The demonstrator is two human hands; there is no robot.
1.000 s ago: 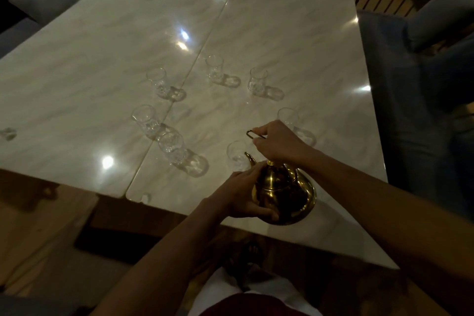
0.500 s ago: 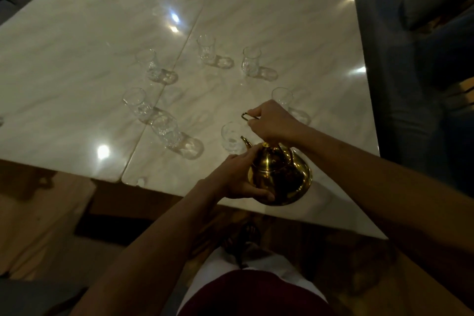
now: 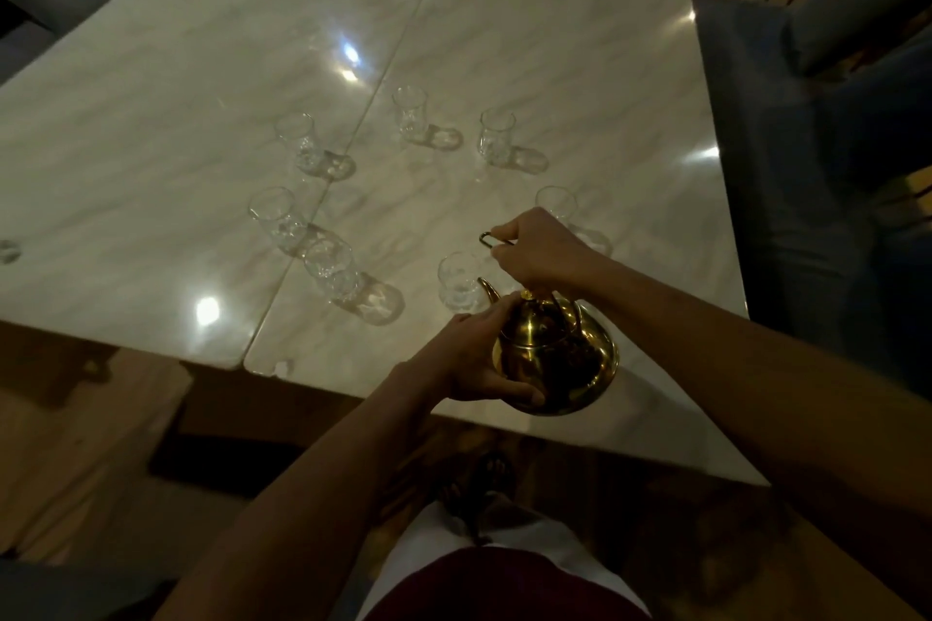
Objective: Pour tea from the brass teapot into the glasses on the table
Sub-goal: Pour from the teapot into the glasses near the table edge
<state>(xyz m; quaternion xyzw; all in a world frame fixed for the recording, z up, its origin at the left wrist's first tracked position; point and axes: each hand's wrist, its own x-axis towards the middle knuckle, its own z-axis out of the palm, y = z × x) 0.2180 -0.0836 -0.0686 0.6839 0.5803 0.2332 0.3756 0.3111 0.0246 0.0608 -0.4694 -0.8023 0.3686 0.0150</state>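
Teapot (image 3: 555, 358) nearer glass (image 3: 458, 281), unlabelled

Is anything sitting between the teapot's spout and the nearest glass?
Nothing visible. The brass teapot, held by the left hand and the right hand, has its spout right beside the nearest glass, with only bare table around it.

Both bare forearms reached forward from the bottom edge. The left hand (image 3: 471, 358) was cupped sideways, fingers curled and thumb stretched along underneath, pressed against something round. The right hand (image 3: 542, 250) was raised higher and farther out, closed in a fist around a thin wire loop, wrist bent downward.
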